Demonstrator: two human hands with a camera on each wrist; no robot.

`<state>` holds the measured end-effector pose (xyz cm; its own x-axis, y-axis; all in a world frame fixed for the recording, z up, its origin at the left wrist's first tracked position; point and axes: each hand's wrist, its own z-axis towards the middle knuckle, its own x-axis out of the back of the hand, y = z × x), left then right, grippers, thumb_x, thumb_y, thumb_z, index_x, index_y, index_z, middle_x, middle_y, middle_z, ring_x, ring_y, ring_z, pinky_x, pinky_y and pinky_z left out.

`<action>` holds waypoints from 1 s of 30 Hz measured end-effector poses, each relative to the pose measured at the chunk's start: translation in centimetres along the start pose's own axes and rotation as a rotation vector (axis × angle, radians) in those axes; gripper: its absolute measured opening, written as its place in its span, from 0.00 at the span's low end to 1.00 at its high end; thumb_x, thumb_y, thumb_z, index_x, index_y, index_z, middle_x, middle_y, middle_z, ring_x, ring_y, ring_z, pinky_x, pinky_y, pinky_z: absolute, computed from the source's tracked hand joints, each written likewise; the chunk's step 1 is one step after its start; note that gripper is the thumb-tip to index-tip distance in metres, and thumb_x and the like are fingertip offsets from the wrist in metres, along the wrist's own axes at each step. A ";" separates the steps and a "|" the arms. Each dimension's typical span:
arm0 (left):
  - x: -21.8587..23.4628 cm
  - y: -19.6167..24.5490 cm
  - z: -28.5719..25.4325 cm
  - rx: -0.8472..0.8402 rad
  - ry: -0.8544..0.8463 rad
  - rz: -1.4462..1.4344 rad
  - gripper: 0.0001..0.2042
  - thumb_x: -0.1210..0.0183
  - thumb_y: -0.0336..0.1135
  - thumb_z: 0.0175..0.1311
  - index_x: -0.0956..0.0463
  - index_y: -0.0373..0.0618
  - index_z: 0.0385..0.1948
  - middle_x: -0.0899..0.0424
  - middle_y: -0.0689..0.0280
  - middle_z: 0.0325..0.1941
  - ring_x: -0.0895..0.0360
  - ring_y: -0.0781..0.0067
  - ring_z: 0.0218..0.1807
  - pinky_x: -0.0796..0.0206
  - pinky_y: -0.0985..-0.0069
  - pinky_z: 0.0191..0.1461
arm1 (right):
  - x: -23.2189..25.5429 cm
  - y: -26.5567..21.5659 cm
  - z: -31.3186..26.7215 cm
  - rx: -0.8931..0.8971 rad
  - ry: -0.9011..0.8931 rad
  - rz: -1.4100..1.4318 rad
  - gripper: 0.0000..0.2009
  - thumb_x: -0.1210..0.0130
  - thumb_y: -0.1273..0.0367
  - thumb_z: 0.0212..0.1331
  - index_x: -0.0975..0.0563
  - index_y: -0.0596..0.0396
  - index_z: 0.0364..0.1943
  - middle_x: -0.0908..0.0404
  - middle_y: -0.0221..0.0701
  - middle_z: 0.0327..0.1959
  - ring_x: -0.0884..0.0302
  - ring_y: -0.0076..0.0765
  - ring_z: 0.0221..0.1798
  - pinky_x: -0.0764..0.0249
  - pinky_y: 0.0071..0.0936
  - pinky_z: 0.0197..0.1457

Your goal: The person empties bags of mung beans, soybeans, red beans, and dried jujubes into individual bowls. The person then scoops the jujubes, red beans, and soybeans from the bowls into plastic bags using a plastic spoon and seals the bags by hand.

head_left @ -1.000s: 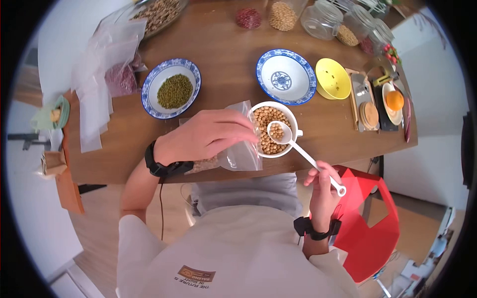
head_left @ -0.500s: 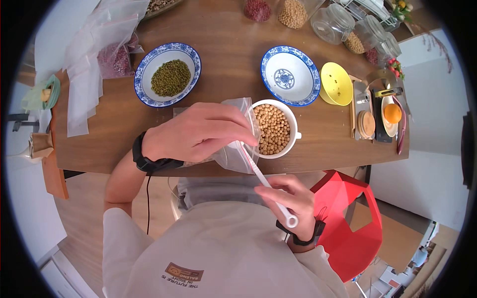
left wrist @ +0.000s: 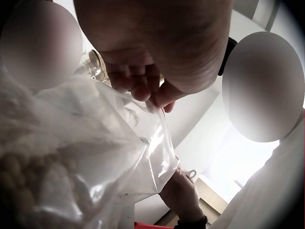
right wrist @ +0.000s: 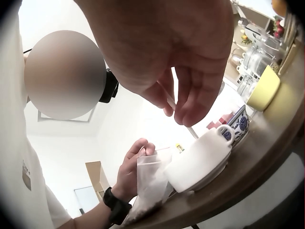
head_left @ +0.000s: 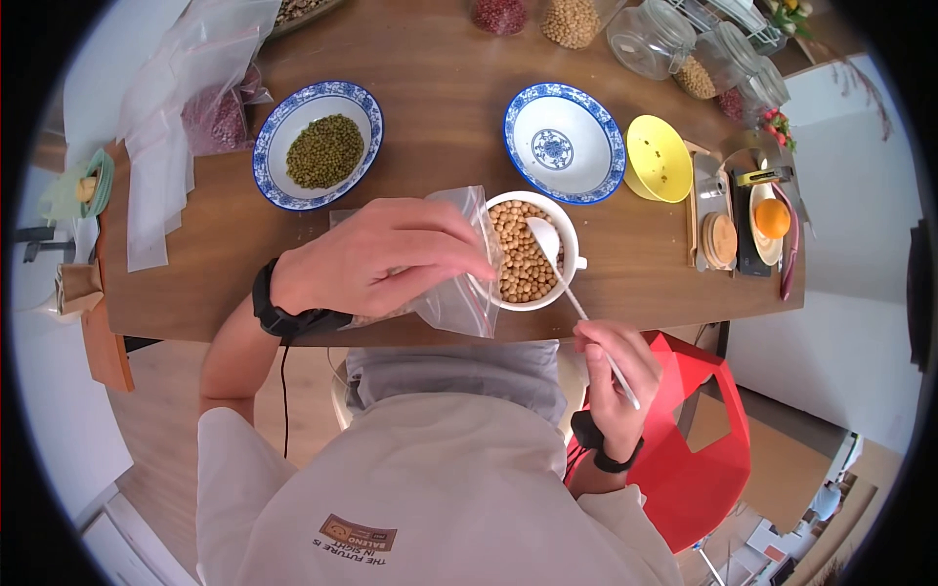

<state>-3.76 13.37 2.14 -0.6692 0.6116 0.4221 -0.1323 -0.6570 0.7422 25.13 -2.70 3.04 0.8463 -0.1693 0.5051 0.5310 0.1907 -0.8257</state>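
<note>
My left hand (head_left: 386,256) pinches the upper edge of a clear zip bag (head_left: 456,305) and holds its mouth against the left rim of a white handled cup (right wrist: 195,162). Pale beans lie inside the bag, blurred in the left wrist view. Round tan beans (head_left: 521,262) nearly fill the cup. With thumb and fingers, my right hand (head_left: 620,376) grips a white long-handled spoon (head_left: 543,237) near the handle's end. The spoon's bowl is tipped down among the beans in the cup, its back showing.
Behind the cup stand an empty blue-and-white bowl (head_left: 554,104) and a yellow bowl (head_left: 640,156). Another patterned bowl (head_left: 269,174) with green beans is at left, near plastic bags (head_left: 166,117). Glass jars (head_left: 653,41) line the back right; a red chair (head_left: 699,479) is below right.
The right hand carried a spoonful of beans from the cup left to the bag's mouth, then brought the spoon back right into the cup. The left hand kept its grip on the bag.
</note>
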 end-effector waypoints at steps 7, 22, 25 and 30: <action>-0.1 -0.1 -0.1 0.005 -0.008 0.011 0.17 0.41 0.14 0.60 0.14 0.43 0.46 0.16 0.61 0.45 0.19 0.62 0.39 0.28 0.69 0.40 | -1.0 1.4 -1.8 -0.230 0.193 0.356 0.12 0.46 0.72 0.75 0.19 0.68 0.51 0.13 0.42 0.37 0.14 0.34 0.35 0.18 0.31 0.42; 0.0 0.4 -0.3 0.027 0.039 -0.049 0.11 0.37 0.17 0.61 0.18 0.41 0.43 0.16 0.60 0.44 0.19 0.61 0.38 0.26 0.69 0.40 | -1.8 -2.8 -0.4 0.138 -0.240 0.159 0.09 0.36 0.78 0.64 0.15 0.62 0.47 0.14 0.38 0.40 0.16 0.35 0.36 0.21 0.30 0.40; -0.1 0.2 -0.4 0.003 0.049 -0.009 0.10 0.36 0.19 0.61 0.18 0.41 0.43 0.16 0.60 0.44 0.19 0.62 0.37 0.27 0.70 0.39 | -0.1 -1.2 -1.5 0.078 -0.091 0.258 0.08 0.37 0.78 0.65 0.15 0.65 0.45 0.14 0.38 0.40 0.17 0.35 0.35 0.22 0.29 0.39; 0.0 0.1 -0.2 -0.009 0.037 -0.020 0.10 0.39 0.18 0.61 0.18 0.42 0.42 0.16 0.60 0.44 0.19 0.62 0.36 0.27 0.70 0.39 | 0.4 -0.4 -0.7 -0.036 0.060 0.006 0.07 0.42 0.80 0.68 0.16 0.68 0.45 0.14 0.40 0.40 0.15 0.33 0.38 0.21 0.27 0.42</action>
<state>-3.90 13.16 2.11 -0.6931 0.6079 0.3874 -0.1522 -0.6487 0.7457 25.25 -3.48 3.38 0.8450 -0.2260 0.4847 0.5227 0.1576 -0.8378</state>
